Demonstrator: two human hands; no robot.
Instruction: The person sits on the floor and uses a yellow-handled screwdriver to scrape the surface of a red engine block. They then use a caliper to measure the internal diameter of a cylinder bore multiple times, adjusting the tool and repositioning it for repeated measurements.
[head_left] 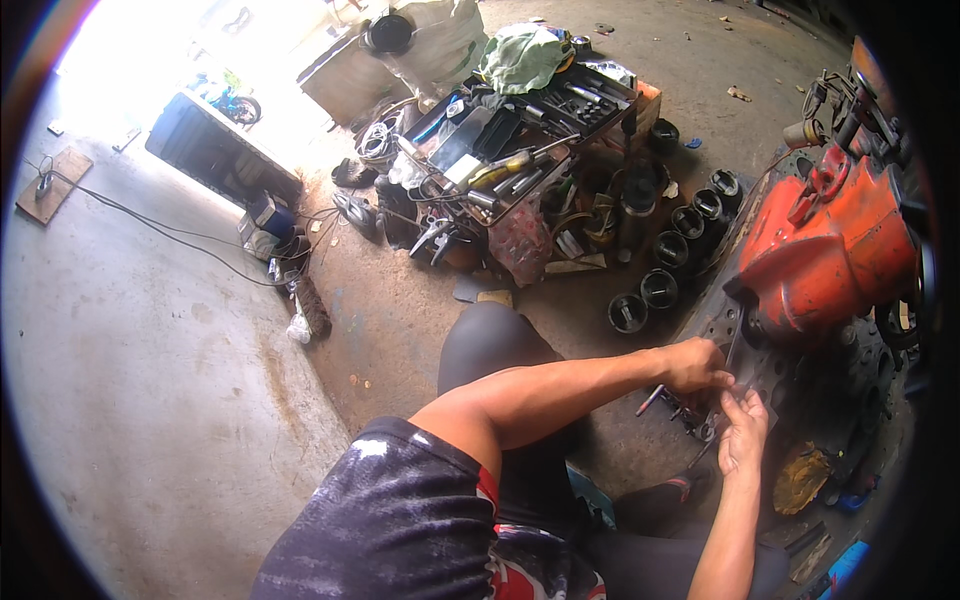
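Beside the orange-red metal housing (815,255) on the right, my two hands meet over a dark engine part with round holes (765,365). My left hand (693,366) is closed, its thumb and fingers pinched together. Just below it my right hand (743,432) has its fingertips pressed together, nearly touching the left ones. Whatever lies between the fingertips is too small and blurred to name. Under my left hand stick up some thin metal rods or studs (652,400).
Ahead stands a tool tray (575,110) heaped with wrenches, sockets and a green cloth (525,58). Several round, dark-walled metal cylinders (628,313) stand on the floor between tray and housing. Cables (150,215) cross the grey surface at left. A yellowish, dirty round piece (802,478) lies at lower right.
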